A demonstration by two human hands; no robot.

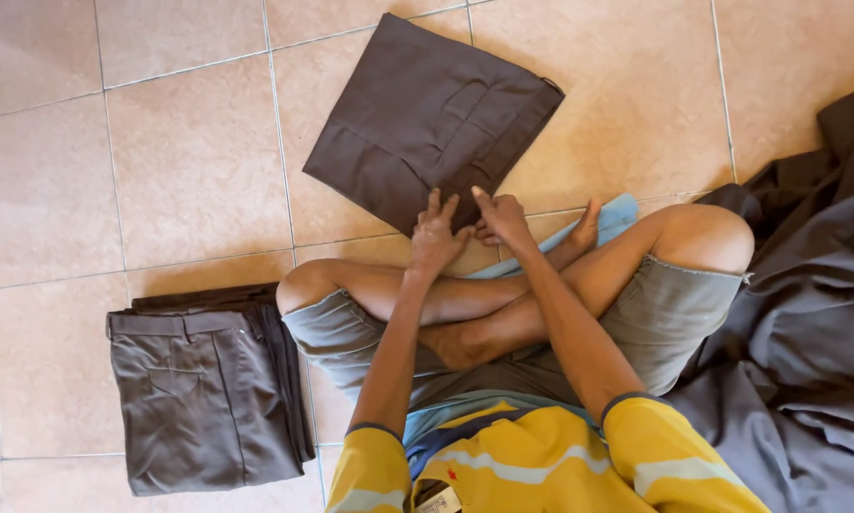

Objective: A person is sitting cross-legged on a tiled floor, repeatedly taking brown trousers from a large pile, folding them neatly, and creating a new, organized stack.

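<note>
Tiled floor point(189, 161). Seated cross-legged. Left hand point(435, 235) and right hand point(499, 218), fingers spread and gripping nothing, pressing near edge of folded brown trousers point(427, 119) ahead. Folded stack point(208, 389) left, loose cloth pile point(807, 323) right.

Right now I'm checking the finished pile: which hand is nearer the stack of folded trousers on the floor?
Left. The left hand rests on the folded trousers in front, closer to the stack at the person's left; the right hand sits farther away.
</note>
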